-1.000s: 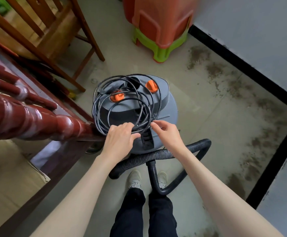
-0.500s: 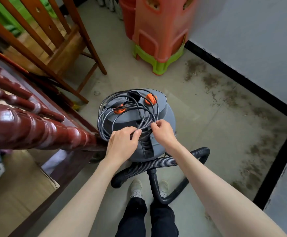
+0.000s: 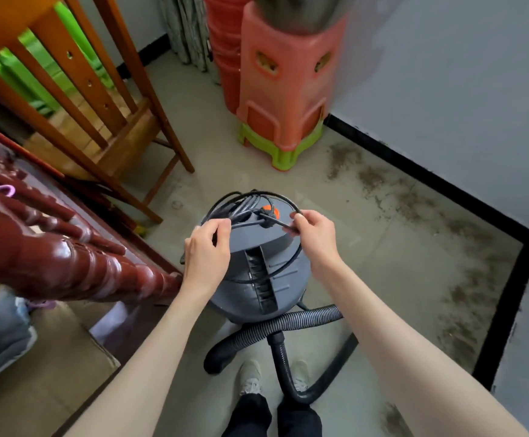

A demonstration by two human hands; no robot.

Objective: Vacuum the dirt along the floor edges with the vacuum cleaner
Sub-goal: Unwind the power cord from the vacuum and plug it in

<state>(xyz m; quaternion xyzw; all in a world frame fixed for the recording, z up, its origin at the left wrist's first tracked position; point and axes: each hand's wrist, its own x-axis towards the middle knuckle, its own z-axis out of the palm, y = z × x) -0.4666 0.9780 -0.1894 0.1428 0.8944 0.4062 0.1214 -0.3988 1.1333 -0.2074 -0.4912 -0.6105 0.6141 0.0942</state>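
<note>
A grey canister vacuum cleaner (image 3: 257, 279) with orange knobs stands on the floor in front of my feet. Its black power cord (image 3: 250, 200) lies coiled on the lid. My left hand (image 3: 206, 250) grips the coil at the lid's left side. My right hand (image 3: 315, 234) pinches a loop of the cord at the right side, lifted a little off the lid. The ribbed black hose (image 3: 282, 326) curls on the floor behind the canister, by my shoes. Dark dirt (image 3: 446, 247) is strewn along the black skirting at the right wall.
Stacked orange and green plastic stools (image 3: 282, 89) stand ahead by the wall corner. A wooden chair (image 3: 99, 105) stands at the left back. A dark red turned-wood bed rail (image 3: 52, 257) juts in from the left. The black skirting (image 3: 509, 294) bounds the floor on the right.
Both hands moved from the near rim of the lid up to its sides and took hold of the cord coil. The view tilted up, showing more of the stools and wall.
</note>
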